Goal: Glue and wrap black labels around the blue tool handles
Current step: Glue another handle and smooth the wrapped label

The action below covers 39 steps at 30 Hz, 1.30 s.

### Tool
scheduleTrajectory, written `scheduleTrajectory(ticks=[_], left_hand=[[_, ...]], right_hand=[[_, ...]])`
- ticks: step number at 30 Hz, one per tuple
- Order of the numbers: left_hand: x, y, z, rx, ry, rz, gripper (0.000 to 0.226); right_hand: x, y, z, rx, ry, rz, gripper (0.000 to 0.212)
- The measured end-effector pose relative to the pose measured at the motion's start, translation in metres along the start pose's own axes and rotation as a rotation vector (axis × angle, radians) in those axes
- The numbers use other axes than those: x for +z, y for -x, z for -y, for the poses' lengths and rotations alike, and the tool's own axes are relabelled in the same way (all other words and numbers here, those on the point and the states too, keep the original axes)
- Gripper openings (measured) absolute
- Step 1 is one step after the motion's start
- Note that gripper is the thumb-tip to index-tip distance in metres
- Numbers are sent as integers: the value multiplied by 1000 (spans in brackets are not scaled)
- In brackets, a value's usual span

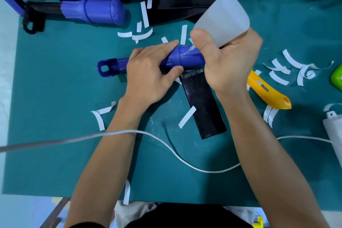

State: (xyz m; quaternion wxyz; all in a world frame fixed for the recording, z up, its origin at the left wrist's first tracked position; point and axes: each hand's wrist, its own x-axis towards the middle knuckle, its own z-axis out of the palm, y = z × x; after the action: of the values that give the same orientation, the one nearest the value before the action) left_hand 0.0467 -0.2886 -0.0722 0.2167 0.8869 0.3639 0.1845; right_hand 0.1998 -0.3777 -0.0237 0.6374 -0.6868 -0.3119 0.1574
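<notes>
A blue tool handle (187, 57) lies across the middle of the green mat. My left hand (148, 76) grips it from the left, fingers over the top and thumb underneath. My right hand (229, 61) holds a translucent white glue bottle (224, 18) upside down, its thin nozzle touching the top of the handle. A black label strip (203, 105) runs from under the handle toward me, with one white paper strip lying on it.
More blue handles (96, 11) are piled at the back left beside black label sheets (185, 3). White backing strips (281, 72) litter the green mat (55, 79). A yellow knife (268, 90) lies at the right, and a white cable (166, 144) crosses my forearms.
</notes>
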Motion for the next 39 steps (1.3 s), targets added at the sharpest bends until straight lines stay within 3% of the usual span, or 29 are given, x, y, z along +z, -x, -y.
scheduleTrajectory(ticks=[30, 39], left_hand=[[2, 0, 3, 13, -2, -14, 57], [1, -2, 4, 21, -9, -15, 56]], right_hand=[[-7, -5, 6, 6, 80, -3, 16], [-12, -12, 8, -4, 125, -20, 26]])
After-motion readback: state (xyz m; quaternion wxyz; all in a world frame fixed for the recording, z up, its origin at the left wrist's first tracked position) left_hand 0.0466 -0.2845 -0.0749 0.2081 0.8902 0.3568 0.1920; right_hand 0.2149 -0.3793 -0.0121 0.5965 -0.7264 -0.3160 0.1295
